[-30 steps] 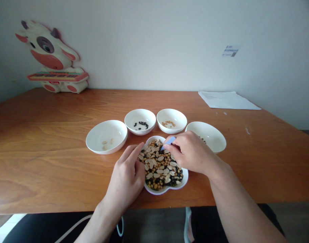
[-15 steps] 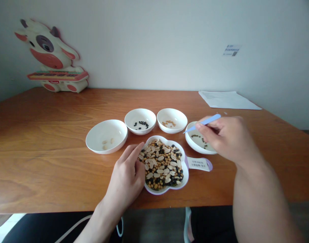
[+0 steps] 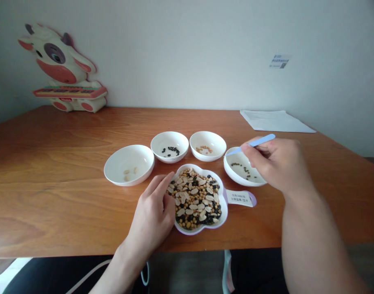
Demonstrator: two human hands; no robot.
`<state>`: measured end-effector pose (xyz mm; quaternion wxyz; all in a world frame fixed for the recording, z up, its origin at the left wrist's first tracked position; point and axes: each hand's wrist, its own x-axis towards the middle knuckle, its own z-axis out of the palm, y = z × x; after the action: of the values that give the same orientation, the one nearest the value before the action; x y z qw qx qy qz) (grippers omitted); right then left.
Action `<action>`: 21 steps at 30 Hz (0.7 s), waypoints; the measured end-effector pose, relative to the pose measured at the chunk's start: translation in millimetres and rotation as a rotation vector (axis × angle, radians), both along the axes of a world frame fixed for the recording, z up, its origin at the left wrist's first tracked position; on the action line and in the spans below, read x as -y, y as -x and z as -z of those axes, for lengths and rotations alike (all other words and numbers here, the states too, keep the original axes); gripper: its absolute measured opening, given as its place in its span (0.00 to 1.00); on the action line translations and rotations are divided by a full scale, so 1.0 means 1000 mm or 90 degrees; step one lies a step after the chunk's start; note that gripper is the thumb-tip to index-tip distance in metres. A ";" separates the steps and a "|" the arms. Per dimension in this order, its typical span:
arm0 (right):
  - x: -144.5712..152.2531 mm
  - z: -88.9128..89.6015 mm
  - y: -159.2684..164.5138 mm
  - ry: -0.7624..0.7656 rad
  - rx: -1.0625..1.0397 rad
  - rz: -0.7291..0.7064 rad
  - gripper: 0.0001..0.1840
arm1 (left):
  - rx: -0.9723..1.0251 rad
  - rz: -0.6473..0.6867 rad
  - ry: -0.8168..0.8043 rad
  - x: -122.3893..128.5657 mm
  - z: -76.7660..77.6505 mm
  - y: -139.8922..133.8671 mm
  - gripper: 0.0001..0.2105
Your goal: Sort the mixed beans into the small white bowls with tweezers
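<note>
My right hand (image 3: 279,163) pinches light-blue tweezers (image 3: 262,140), whose tip hangs over the far left rim of the right-hand white bowl (image 3: 232,175). A few small dark green beans (image 3: 245,170) lie in that bowl. My left hand (image 3: 156,208) grips the left edge of a flower-shaped white dish (image 3: 224,214) with a lilac rim and a labelled handle. Peanut halves, yellow beans and black beans fill the dish as a mix (image 3: 194,200). Whether the tweezer tips hold anything is too small to tell.
Beyond the dish stand a bowl (image 3: 113,165) with a few peanut pieces, a bowl (image 3: 154,147) with black beans and a bowl (image 3: 222,149) with yellow beans. A cow toy keyboard (image 3: 67,90) and papers (image 3: 275,121) lie farther back.
My right hand has moved slightly right and up with the tweezers, drawing their tip back over the right-hand bowl. My left hand and the dish stay nearly still.
</note>
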<state>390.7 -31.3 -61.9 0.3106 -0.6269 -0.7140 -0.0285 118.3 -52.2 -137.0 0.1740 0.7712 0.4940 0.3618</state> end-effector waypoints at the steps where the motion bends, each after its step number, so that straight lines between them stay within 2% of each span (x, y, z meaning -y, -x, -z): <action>1: 0.001 0.000 0.005 0.011 -0.008 -0.030 0.24 | 0.000 0.000 0.000 0.000 0.000 0.000 0.22; 5: 0.002 0.004 0.027 0.104 0.039 -0.163 0.22 | -0.001 0.003 -0.003 -0.001 0.000 0.000 0.23; 10: 0.000 0.014 0.044 0.189 0.112 -0.179 0.26 | 0.000 0.007 -0.017 -0.001 0.001 0.001 0.23; 16: 0.005 0.014 0.055 0.235 0.082 -0.237 0.19 | 0.000 0.013 -0.033 -0.001 0.003 0.001 0.23; 21: 0.007 0.014 0.061 0.254 0.055 -0.260 0.19 | 0.001 0.011 -0.035 -0.002 0.002 0.001 0.23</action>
<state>329.9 -37.9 -75.8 0.1498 -0.5171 -0.8294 0.1493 117.7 -50.7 -139.0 0.1566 0.7798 0.4769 0.3740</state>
